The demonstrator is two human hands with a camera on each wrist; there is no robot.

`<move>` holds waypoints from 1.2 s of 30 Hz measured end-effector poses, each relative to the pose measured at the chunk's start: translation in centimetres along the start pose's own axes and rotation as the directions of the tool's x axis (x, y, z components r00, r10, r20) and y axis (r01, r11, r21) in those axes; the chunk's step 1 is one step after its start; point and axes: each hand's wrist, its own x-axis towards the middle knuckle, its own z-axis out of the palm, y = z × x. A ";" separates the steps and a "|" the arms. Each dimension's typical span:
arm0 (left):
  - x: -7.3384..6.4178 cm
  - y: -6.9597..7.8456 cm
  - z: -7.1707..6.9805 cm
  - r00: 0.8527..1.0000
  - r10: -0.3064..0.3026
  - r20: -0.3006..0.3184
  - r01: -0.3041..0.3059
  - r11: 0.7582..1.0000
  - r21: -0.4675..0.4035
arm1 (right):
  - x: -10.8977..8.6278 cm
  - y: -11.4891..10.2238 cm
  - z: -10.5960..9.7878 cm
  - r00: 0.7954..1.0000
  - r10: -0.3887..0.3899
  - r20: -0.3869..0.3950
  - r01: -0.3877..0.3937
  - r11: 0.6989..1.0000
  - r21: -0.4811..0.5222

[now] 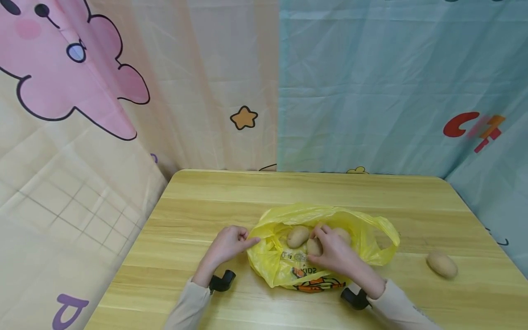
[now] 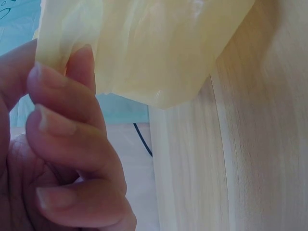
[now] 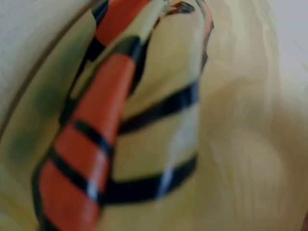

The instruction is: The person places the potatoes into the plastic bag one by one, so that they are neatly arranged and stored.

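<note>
A yellow plastic bag (image 1: 284,275) with an orange and black print lies on the table, its mouth open toward me. My left hand (image 1: 228,245) pinches the left edge of the bag between thumb and forefinger; in the left wrist view the thin plastic (image 2: 144,53) rises from those fingertips. Inside the bag, my right hand (image 1: 336,252) has its fingers curled round a potato (image 1: 314,247). Another potato (image 1: 298,236) sits just left of it, and a further potato (image 1: 342,234) is partly hidden behind the hand. The right wrist view holds only the bag's striped print (image 3: 91,144), blurred and close.
One potato (image 1: 442,264) lies alone on the wooden table (image 1: 206,206), to the right of the bag. A loop handle (image 1: 389,233) of the bag sticks out on that side. Patterned curtains (image 1: 350,91) hang behind the table and along both sides.
</note>
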 end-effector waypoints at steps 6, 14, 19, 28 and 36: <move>0.0 0.1 0.0 1.000 -0.013 0.005 0.013 1.000 0.000 | -0.2 -0.1 0.5 1.000 0.017 0.018 -0.018 0.999 0.042; -0.1 0.1 -0.1 1.000 -0.006 -0.009 0.006 1.000 -0.006 | -0.2 -0.2 0.8 0.999 0.043 0.033 -0.044 0.997 0.056; -0.1 0.1 -0.1 1.000 -0.011 -0.010 0.011 1.000 -0.002 | -0.3 -0.1 1.0 0.999 0.038 0.018 -0.039 0.998 0.051; 0.0 0.2 -0.1 1.000 -0.022 0.001 0.022 1.000 0.001 | -0.3 -0.4 1.0 0.999 0.036 0.006 -0.036 0.999 0.040; 0.0 0.2 -0.1 1.000 -0.026 0.004 0.026 1.000 0.002 | -0.4 -0.6 1.2 0.997 0.077 0.014 -0.077 0.997 0.030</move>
